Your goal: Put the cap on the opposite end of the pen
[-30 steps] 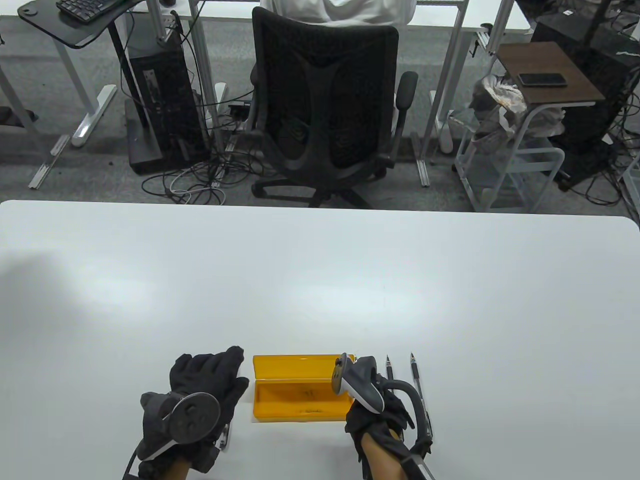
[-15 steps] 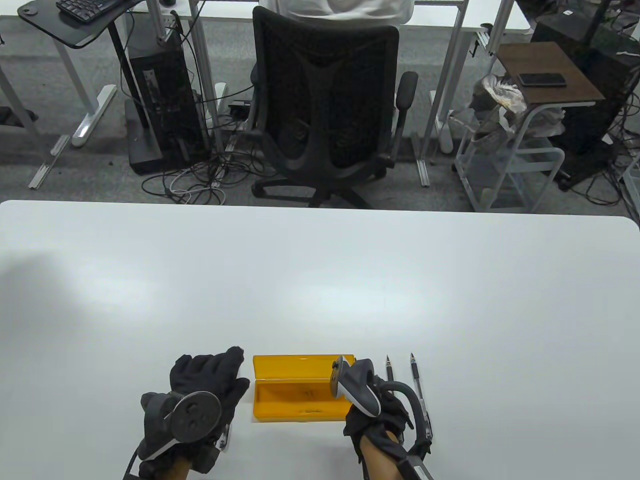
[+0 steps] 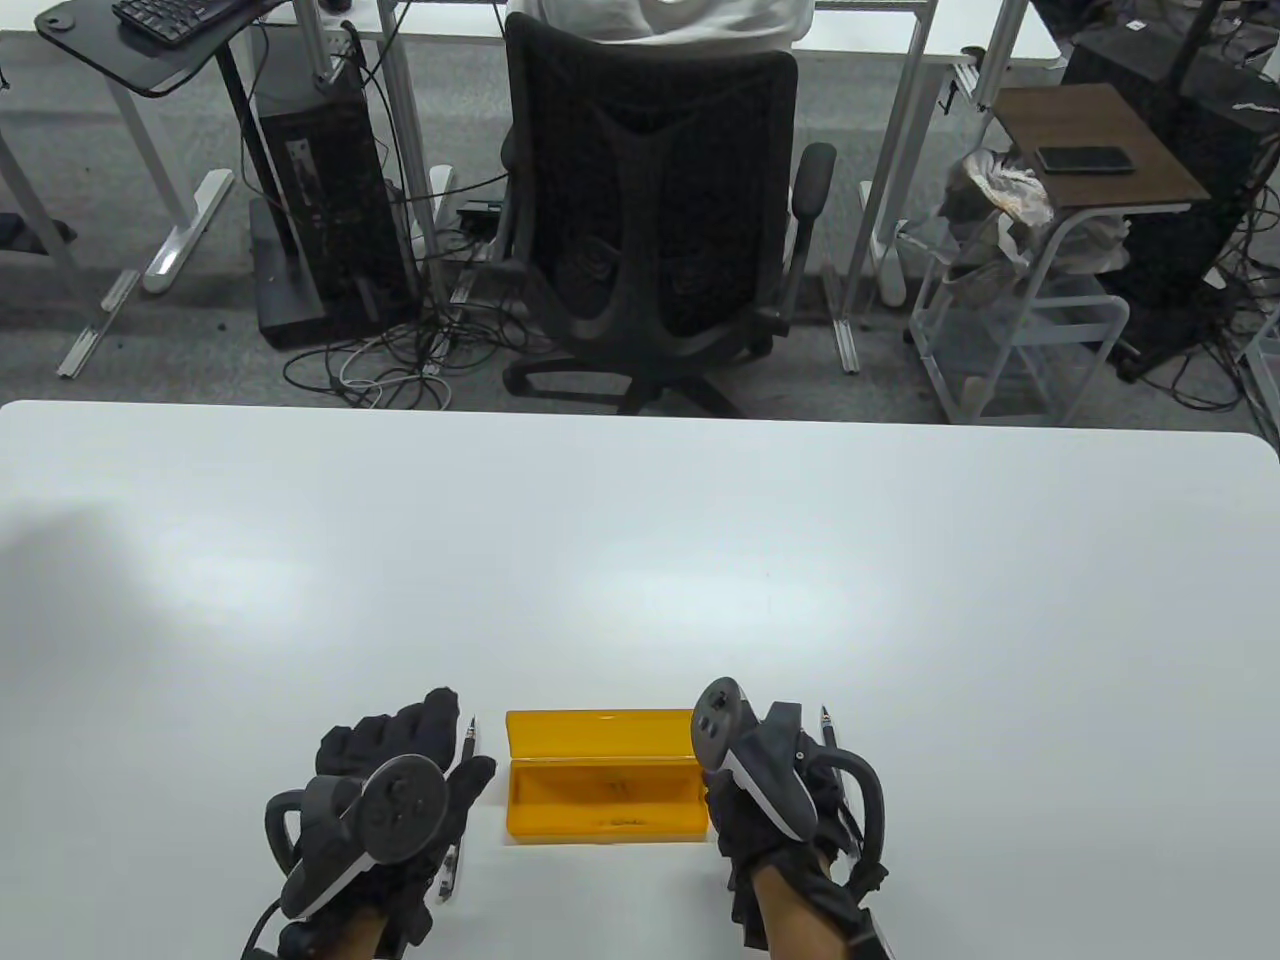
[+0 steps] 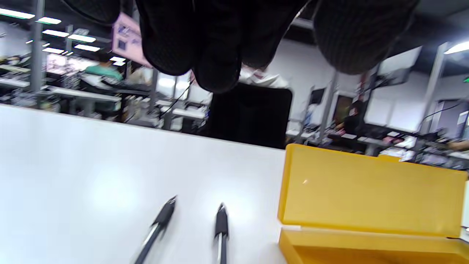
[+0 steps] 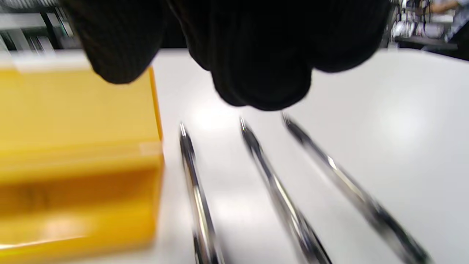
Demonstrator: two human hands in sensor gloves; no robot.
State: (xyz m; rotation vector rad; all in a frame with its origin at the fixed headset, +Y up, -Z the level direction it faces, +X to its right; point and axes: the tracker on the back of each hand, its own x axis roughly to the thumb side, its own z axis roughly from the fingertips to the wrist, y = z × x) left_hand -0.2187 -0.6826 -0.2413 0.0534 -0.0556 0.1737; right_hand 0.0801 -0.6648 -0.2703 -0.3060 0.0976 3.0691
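While hovering, left hand [image 3: 385, 790]: fingers [image 4: 216, 47] hanging loose, gripping nothing.
Right hand [image 3: 775, 800]: hovering, grip unclear.
Pens [image 5: 271, 179]: lying lengthwise, tips pointing away.

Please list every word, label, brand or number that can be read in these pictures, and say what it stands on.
No text can be read in any view.
Dark marks inside the yellow case: too small to read.
Pink sheet in the background of the left wrist view: blurred.
Pens beside the case: no print can be made out.
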